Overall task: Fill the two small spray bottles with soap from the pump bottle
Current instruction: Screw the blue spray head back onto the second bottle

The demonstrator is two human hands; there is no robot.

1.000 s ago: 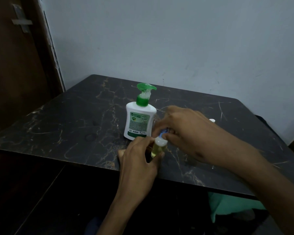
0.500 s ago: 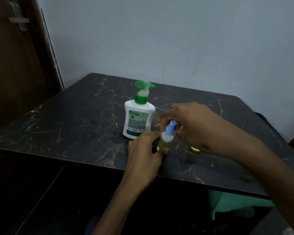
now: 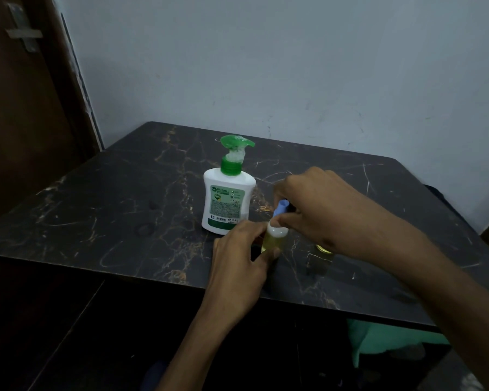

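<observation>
A small clear spray bottle of yellow soap (image 3: 272,239) stood near the front edge of the black marbled desk (image 3: 119,210), its body gripped by the left hand (image 3: 242,256) while the right hand (image 3: 319,210) pinched its blue spray top (image 3: 281,208), just beside the white, green-pumped soap bottle (image 3: 228,198).

white pump bottle (image 3: 228,203) green pump, black gold-veined table (image 3: 110,210)

The left hand (image 3: 239,258) is reaching in from below, its fingers (image 3: 268,253) curling in a pinch. The right hand (image 3: 316,210) is arching over from the right, fingertips pinching downward.
</observation>
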